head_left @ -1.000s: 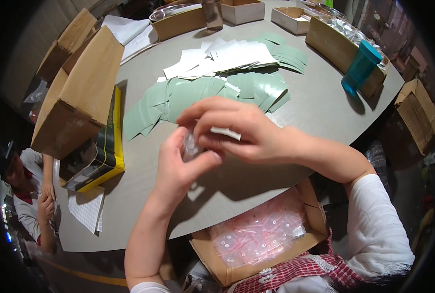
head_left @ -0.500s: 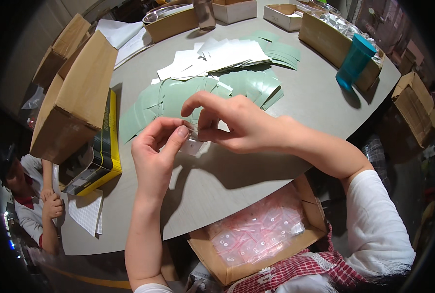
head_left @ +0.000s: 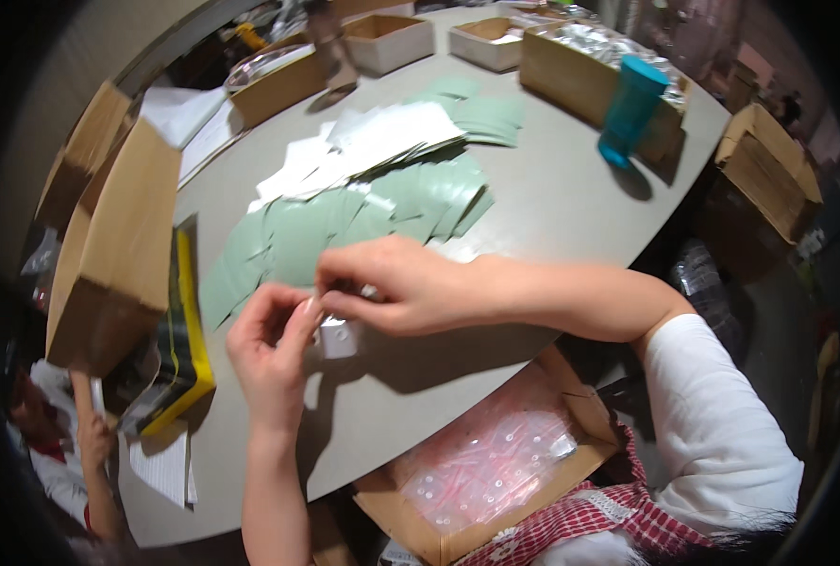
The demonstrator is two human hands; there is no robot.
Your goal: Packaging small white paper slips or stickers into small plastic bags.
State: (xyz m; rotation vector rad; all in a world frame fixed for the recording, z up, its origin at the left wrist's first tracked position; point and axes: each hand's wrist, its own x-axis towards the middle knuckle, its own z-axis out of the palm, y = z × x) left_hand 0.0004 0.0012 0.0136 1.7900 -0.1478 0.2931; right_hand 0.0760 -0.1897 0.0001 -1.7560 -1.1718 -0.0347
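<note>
Between my hands hangs a small clear plastic bag (head_left: 339, 341) with a round mark on it. My left hand (head_left: 271, 344) pinches its upper edge with thumb and index finger. From the right, my right hand (head_left: 392, 283) meets it there, thumb and fingertips closed at the same edge; whatever lies between the fingertips is too blurred to make out. Below them, against my checked apron, an open cardboard box (head_left: 475, 545) holds many similar clear bags (head_left: 491, 453) with pink strips and round marks.
Green sheets (head_left: 344, 222) and white sheets (head_left: 363, 141) lie fanned on the grey table (head_left: 533, 203). A teal bottle (head_left: 632, 108) stands by a carton (head_left: 571, 80) of shiny packets. Stacked cardboard boxes (head_left: 123, 255) rise at left. Another person's hand (head_left: 96, 439) is beyond the left edge.
My right hand has come down and closed, its fingertips now meeting my left at the bag. The bag hangs lower and squarer to view. The whole view has shifted and tilted.
</note>
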